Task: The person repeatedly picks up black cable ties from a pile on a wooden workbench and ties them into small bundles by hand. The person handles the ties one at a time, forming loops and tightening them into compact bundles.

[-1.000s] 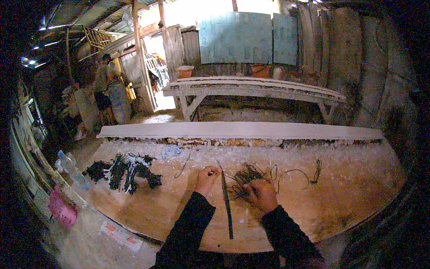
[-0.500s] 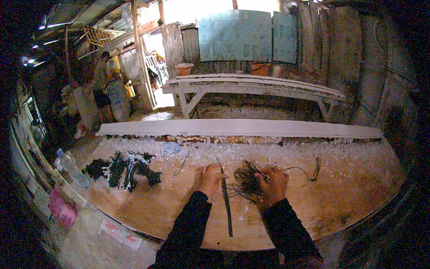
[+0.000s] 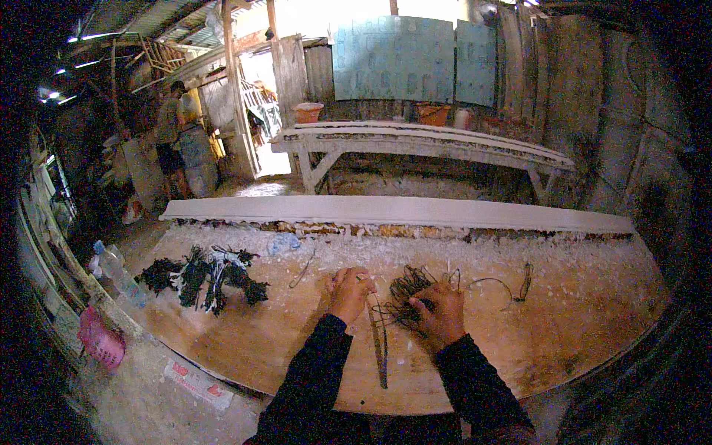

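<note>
My left hand (image 3: 350, 295) pinches the upper end of a narrow dark strip (image 3: 381, 356), whose free end trails toward me over the wooden tabletop. My right hand (image 3: 442, 311) is closed on a loose tangle of thin black cord (image 3: 409, 297). Loose strands from the tangle reach across to the strip near my left fingers. What exactly lies under the right fingertips is hidden. Farther left on the board are several tied bundles of black and whitish strands (image 3: 215, 278).
A long white moulded ledge (image 3: 400, 213) runs along the table's far edge, with white crumbs before it. Thin cord pieces (image 3: 525, 282) lie at the right. A plastic bottle (image 3: 119, 274) and pink basket (image 3: 101, 337) stand left. Beyond are a white bench (image 3: 423, 137) and a person (image 3: 170, 137).
My right hand has moved slightly left and nearer, its fingers now curled over the cord tangle. The dark strip has turned and looks narrower. My left hand has barely shifted.
</note>
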A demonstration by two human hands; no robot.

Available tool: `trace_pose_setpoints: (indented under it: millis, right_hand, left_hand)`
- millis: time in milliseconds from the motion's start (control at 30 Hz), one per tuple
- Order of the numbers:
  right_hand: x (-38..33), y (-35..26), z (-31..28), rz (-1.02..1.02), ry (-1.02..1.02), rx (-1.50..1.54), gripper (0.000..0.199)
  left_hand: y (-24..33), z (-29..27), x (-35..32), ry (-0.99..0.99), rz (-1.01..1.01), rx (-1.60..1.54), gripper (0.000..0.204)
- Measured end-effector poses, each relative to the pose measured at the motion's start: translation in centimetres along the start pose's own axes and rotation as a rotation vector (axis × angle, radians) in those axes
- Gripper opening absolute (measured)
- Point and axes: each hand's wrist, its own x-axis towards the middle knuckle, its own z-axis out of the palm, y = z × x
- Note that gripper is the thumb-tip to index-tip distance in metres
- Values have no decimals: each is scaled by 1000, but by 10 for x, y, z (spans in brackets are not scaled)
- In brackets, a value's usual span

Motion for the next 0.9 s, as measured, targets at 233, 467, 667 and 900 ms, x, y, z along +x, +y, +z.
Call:
trace_pose_setpoints:
  millis: [233, 467, 667, 900]
  right_hand:
    - [-13, -7, 21, 272, -209, 662, 29]
    - [-11, -12, 6, 663, -510, 1243, 22]
    - [-7, 8, -7, 755, -467, 1277, 16]
    - [3, 34, -27, 595, -295, 1581, 16]
  left_hand:
    - [30, -19, 2, 300, 149, -48, 17]
    - [42, -33, 2, 432, 167, -100, 15]
    - [30, -45, 7, 501, 56, -72, 12]
    - [14, -37, 9, 533, -9, -138, 11]
